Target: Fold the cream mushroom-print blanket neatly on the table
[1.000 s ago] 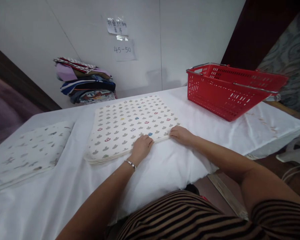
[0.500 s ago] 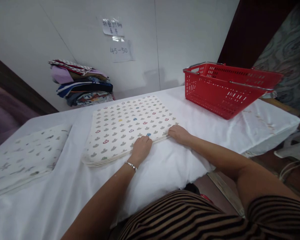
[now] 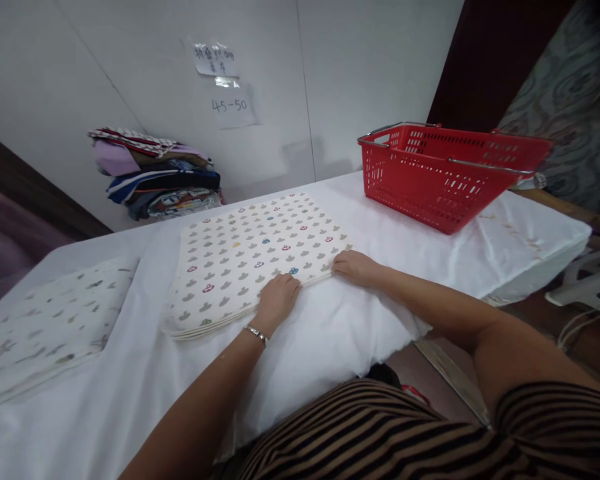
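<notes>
Since the earlier frame, the view has turned slightly rightward; both grips keep their places against the cloth. The white-draped desk (image 3: 145,347) carries a flat, folded cloth stack (image 3: 250,250) near its middle. The stack's longer axis appears to run left to right, slanting away from the wearer at right; its layered edge faces the wearer. A red basket (image 3: 415,183) stands farther right; a second folded cloth (image 3: 55,320) lies left. The left grip (image 3: 279,299), below a bracelet (image 3: 256,335), rests midway along the near edge, the right grip (image 3: 359,268) at its right corner; whether either pinches fabric cannot be told.
</notes>
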The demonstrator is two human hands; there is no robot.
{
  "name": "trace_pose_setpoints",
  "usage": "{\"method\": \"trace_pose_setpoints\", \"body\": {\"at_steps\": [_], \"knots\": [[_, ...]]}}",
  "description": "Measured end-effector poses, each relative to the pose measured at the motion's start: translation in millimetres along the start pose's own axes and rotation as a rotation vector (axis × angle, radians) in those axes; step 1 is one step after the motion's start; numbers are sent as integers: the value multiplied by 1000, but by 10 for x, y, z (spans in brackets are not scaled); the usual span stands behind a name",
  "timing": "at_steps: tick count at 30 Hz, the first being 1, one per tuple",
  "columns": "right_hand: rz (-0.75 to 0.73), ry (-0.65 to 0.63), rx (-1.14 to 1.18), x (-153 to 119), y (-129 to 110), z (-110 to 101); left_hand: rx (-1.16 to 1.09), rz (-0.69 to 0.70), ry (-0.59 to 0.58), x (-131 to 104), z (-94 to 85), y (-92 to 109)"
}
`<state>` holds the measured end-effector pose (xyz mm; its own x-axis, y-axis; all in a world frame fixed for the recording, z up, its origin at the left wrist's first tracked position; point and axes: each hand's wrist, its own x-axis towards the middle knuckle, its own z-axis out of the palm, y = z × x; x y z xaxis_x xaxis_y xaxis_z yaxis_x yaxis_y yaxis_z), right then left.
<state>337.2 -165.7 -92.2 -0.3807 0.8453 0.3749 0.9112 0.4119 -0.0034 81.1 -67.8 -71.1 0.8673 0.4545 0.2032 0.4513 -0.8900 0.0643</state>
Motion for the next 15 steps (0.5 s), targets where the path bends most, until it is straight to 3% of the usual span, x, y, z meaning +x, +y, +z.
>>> {"method": "trace_pose_setpoints", "body": {"at_steps": [5,15], "knots": [[23,-64,-28,52,-1,-10,53,-14,2,40,12,1],[-8,-49,-156,17,-64,15,241,88,57,11,123,6]]}}
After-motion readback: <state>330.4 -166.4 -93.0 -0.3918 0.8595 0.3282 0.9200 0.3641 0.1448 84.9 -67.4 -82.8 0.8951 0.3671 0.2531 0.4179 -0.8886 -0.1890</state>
